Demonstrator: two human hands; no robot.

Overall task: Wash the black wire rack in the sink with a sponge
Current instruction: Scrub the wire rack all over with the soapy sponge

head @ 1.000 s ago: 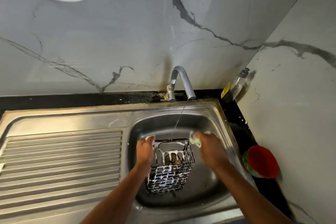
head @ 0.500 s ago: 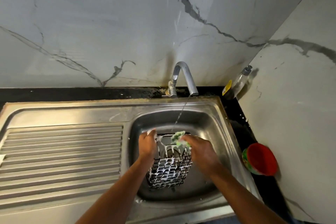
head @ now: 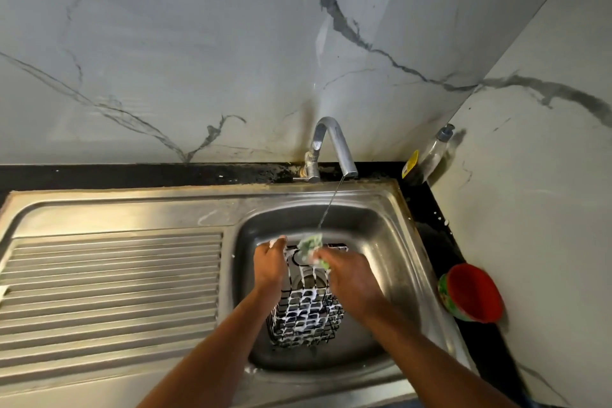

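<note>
**Over at the sink: rack scrubbing looked about halfway, rinse not done**

Down in the steel basin (head: pixel 390 242) sat the black wire rack (head: pixel 306 315), standing more or less upright on the bottom, under both hands. White suds were all over its near mesh and dribbling down the inside, so the soaping part looked well underway to me. Not finished though, since nothing on it looked rinsed.

Left hand (head: pixel 270 263) was gripping the rack's left top edge, fingers curled over the rim and foamy at the tips, just steadying it. Right hand (head: pixel 351 275) had a green and white sponge (head: pixel 313 250) bunched up in pinched fingers, pressed at the far top rim of the rack. Couldn't tell exactly how the individual fingers sat, the sponge hid them.

Tap (head: pixel 331 146) was running a thin stream that landed right around the sponge, at the far edge of the rack.

My guess at what was left: the far and right sides, maybe the underside, then a proper rinse. Drainboard (head: pixel 112 285) on the left was bare, so it seemed the obvious spot for it afterwards. Off to the right on the dark counter were a red bowl (head: pixel 473 291) and a soap bottle (head: pixel 430 156) in the corner.
</note>
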